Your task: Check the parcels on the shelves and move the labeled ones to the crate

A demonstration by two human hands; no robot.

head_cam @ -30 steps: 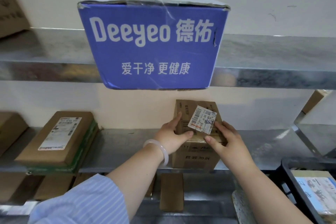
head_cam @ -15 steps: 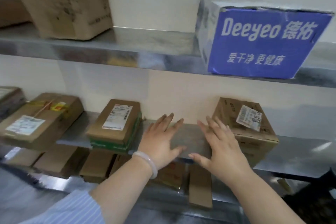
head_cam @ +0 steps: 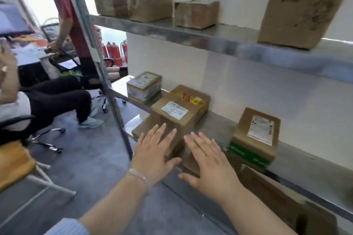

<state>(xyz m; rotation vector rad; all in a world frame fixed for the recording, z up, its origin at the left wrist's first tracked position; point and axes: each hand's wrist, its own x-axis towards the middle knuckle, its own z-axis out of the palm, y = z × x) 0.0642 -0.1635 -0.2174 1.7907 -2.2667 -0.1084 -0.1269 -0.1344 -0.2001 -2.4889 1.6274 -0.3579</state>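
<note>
Left hand [head_cam: 154,150]: held flat and wide open, fingers spread, nothing gripped. The fingertips are seen over the near face of the taped parcel, though contact cannot be made out.
Right hand [head_cam: 208,160]: likewise spread and empty, stretched out beside the left, just right of the same parcel's near corner.
Taped parcel [head_cam: 177,114]: set on the middle shelf [head_cam: 215,126], white label turned up, yellow-and-red tape across its far end. It is judged to be the one reached for, since both palms are aimed at it, one to each side.
Green-banded parcel [head_cam: 256,135]: laid further right on the same shelf, apart from the hands, label up so that it can be read without lifting.
Small parcel [head_cam: 144,86]: placed at the shelf's far left end, label showing on top.
Upper shelf [head_cam: 229,42]: four plain boxes [head_cam: 149,0] are stood there; no label can be seen on them from here.
Crate: not in view.
Edges: the taped parcel appears to be set close to the shelf's front lip, and the upright post [head_cam: 99,63] is stood to its left.
Open room: a stretch of shelf shows between the two nearer labelled parcels, and height is left beneath the upper shelf. A straight pull towards the body is therefore judged possible, while a swing leftward would be hemmed by the post.
</note>
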